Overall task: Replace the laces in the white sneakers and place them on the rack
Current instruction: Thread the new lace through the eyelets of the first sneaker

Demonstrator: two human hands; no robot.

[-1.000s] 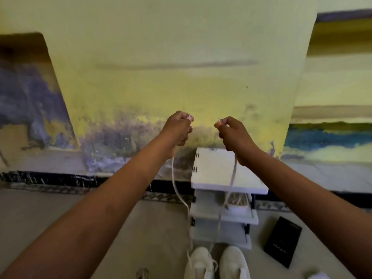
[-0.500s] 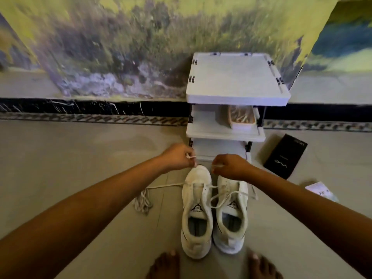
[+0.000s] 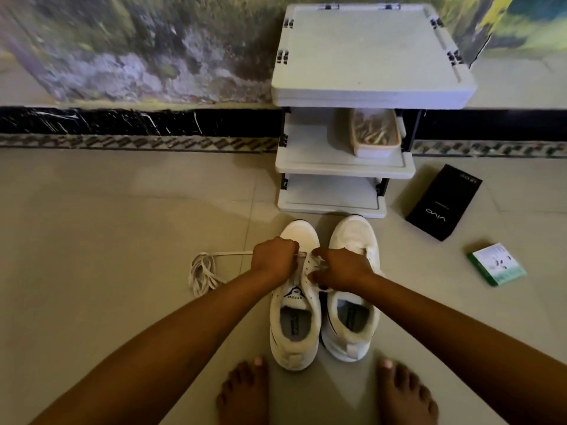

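A: From the head camera, what writing can you read?

B: The black box (image 3: pixel 444 203) on the floor right of the rack (image 3: pixel 371 56) says "vivo", upside down from here. The tongue of the left sneaker (image 3: pixel 295 317) carries a logo with "SPEED". The small green-and-white box (image 3: pixel 497 265) further right has print too small to read.

A: Where are the sneakers against the hands?

B: Both stand side by side on the tiled floor (image 3: pixel 107 225), toes toward the rack's bottom shelf, heels just ahead of two bare feet (image 3: pixel 245 391). The left hand (image 3: pixel 274 259) and right hand (image 3: pixel 340 266) sit close together over the left sneaker's eyelets, the right forearm crossing above the right sneaker (image 3: pixel 352 320).

A: Gripping?

B: The left hand's fingers are curled round the white lace (image 3: pixel 227 254), which runs left to a loose coil (image 3: pixel 202 274) on the floor. The right hand pinches at the lacing, probably another strand, though its fingers hide it.

A: Anything on the rack?

B: A lidded tray (image 3: pixel 376 131) on the middle shelf.
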